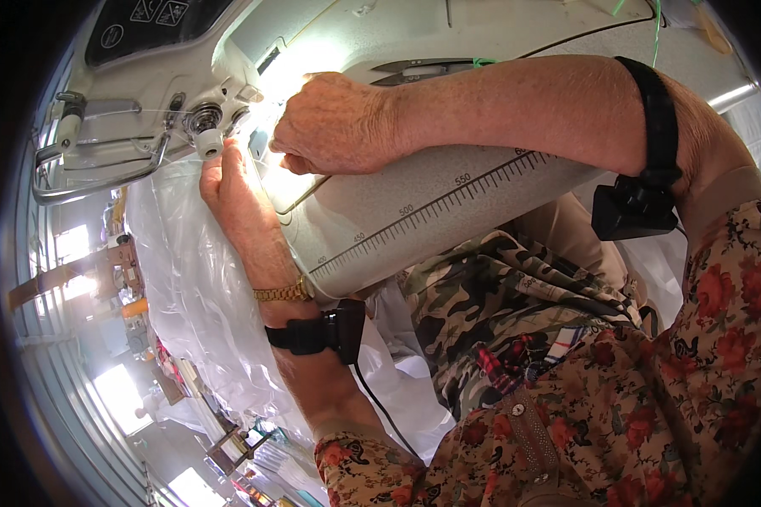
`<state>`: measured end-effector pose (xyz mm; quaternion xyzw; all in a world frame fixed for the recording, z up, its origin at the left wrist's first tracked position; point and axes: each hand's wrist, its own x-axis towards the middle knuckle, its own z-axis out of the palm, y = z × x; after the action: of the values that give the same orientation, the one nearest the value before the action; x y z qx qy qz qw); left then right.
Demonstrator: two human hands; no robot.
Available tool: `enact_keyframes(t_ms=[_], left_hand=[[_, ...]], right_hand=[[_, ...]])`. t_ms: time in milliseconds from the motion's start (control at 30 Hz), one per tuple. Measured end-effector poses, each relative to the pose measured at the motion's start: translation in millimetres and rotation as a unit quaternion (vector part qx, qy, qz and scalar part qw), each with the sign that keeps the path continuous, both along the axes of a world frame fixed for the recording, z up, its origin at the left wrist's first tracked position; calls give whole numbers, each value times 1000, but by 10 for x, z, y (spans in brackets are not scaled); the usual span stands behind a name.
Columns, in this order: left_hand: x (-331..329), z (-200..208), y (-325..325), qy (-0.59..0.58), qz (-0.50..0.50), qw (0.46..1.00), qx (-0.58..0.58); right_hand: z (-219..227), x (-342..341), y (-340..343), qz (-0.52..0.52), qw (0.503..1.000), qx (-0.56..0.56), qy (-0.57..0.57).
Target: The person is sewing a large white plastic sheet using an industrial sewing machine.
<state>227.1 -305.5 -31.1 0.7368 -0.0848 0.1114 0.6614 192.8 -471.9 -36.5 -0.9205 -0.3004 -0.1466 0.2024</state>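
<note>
Both my hands are close together at the needle end of a white sewing machine (199, 63), under a very bright lamp. My right hand (342, 122) is closed in a pinch beside the needle area, its fingertips partly lost in the glare. Just left of it, my left hand (241, 198) points upward, thumb and fingers pressed together below a white knob (209, 145) and a round spring tension dial (201, 118). A fine pale thread crosses the machine face towards the dial. What lies between the fingertips of either hand is hidden or too small to name.
A printed measuring scale (414, 207) runs along the machine table's near edge. Dark-bladed thread snips (414, 68) lie behind my right forearm. A bent metal rod (101, 194) juts out at left. Clear plastic sheeting (186, 253) hangs below; camouflage fabric (482, 287) covers my lap.
</note>
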Motion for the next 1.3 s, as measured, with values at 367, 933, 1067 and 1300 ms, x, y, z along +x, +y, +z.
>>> enact_keyframes(t_ms=[367, 933, 1067, 1300], left_hand=[[76, -93, 37, -3, -3, 1000, 24], [120, -133, 17, 7, -69, 998, -11], [126, -155, 7, 7, -82, 997, -14], [156, -182, 27, 9, -68, 998, -11]], right_hand=[[12, -10, 2, -9, 1000, -13, 18], [-73, 194, 190, -219, 909, 330, 127], [-98, 231, 252, -245, 901, 336, 122], [-135, 272, 301, -284, 904, 295, 122]])
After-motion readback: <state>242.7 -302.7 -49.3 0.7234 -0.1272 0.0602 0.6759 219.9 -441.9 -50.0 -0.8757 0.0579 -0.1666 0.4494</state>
